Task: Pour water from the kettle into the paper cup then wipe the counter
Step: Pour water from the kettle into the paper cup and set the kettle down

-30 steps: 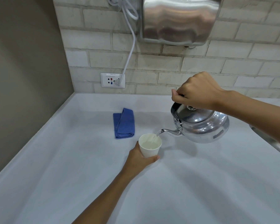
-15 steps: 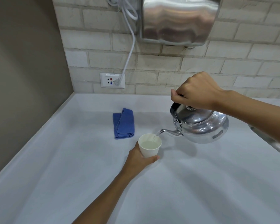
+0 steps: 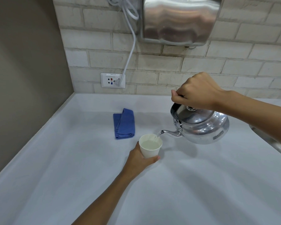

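Observation:
A white paper cup (image 3: 150,151) stands on the white counter (image 3: 71,168), mostly full of water. My left hand (image 3: 139,159) wraps around its near side. My right hand (image 3: 195,91) grips the black handle of a shiny metal kettle (image 3: 201,127), held tilted above the counter to the right of the cup. A thin stream of water runs from the spout (image 3: 165,132) into the cup. A folded blue cloth (image 3: 124,124) lies on the counter just behind and left of the cup.
A brick wall runs along the back with a power outlet (image 3: 112,80) and a white cable plugged in. A steel hand dryer (image 3: 179,20) hangs above. A brown wall closes the left side. A metal sink rim (image 3: 274,143) shows at the right edge.
The water level in the cup has risen a little. Both hands and the kettle have stayed nearly still, with the stream still running.

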### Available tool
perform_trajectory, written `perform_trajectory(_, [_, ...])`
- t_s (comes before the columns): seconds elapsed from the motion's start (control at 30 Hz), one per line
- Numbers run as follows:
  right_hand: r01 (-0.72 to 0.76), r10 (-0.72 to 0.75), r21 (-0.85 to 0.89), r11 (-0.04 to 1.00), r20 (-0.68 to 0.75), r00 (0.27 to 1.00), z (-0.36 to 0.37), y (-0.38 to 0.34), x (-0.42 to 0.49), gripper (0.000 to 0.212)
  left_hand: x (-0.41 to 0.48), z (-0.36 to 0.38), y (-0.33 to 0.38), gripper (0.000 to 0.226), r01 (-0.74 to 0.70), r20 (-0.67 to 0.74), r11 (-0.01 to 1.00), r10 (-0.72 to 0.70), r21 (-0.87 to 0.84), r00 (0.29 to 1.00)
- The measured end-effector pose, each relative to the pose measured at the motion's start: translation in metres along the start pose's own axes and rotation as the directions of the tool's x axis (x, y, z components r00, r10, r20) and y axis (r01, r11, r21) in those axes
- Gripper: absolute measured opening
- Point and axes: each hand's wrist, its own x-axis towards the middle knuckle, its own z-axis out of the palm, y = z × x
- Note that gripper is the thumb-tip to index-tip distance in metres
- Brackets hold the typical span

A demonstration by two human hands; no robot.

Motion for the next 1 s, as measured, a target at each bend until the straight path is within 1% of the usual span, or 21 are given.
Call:
perform_trajectory(0.67, [0.028,-0.027,0.007,1.000,-0.012,1.000,0.006,-0.003,0.003,0.050,-0.001,0.000,0.001,0.072,-0.002,0.001,1.000,0.002,-0.002,1.000])
perform_trajectory(0.83, [0.022,-0.022,0.017,1.000,-0.048,0.999,0.013,-0.004,-0.002,0.048,-0.001,0.000,0.002,0.072,-0.010,0.003,1.000,0.010,-0.001,1.000])
perform_trajectory(1.0, [-0.014,0.019,0.052,0.999,-0.089,0.996,0.025,-0.001,-0.009,0.048,-0.002,0.000,0.002,0.067,-0.019,0.012,1.000,0.019,-0.004,1.000])
